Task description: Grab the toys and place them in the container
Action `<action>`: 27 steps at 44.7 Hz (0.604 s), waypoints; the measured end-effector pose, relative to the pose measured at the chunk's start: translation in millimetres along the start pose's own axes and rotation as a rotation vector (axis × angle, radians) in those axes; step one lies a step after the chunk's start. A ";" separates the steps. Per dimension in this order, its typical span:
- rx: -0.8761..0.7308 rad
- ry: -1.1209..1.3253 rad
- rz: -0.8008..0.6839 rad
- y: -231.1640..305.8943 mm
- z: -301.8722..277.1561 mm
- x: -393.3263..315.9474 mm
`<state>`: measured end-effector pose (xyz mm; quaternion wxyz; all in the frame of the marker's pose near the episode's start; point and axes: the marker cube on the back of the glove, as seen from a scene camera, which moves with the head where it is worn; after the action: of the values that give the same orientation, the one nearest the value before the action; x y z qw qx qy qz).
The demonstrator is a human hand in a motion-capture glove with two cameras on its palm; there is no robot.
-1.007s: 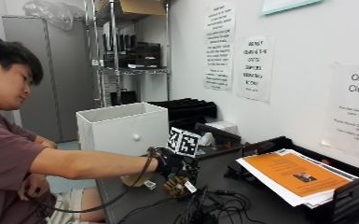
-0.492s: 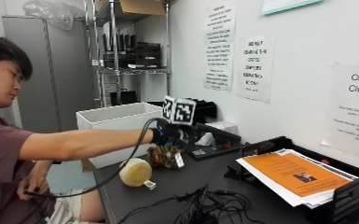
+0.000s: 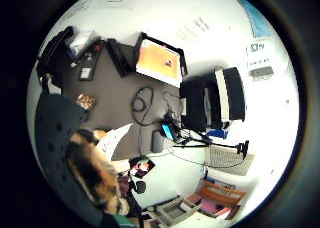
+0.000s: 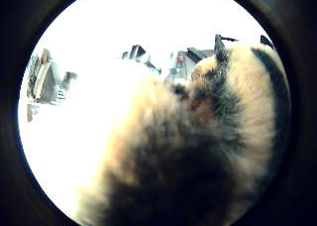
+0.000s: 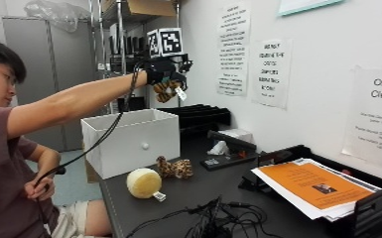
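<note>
Though hidden elsewhere, toy's tag

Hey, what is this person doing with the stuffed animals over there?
A person is tidying soft toys into a white container at the table's end. Their gloved right hand is raised high above the container and grips a small striped plush toy, not yet dropped in. Two toys remain on the dark table beside the container: a round cream plush and a spotted plush. A tray holding orange papers sits further along.
</note>
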<state>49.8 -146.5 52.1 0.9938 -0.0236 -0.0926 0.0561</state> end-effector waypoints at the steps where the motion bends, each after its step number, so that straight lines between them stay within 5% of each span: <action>1: 0.004 0.001 -0.011 -1.0 -4.0 -9.3; 15: 0.034 -0.007 -0.317 -17.2 -24.9 -208.0; 27: 0.062 -0.115 -0.672 -5.7 19.5 -376.9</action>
<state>-321.4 -195.2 3.1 0.9501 0.0414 -0.1495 -0.2706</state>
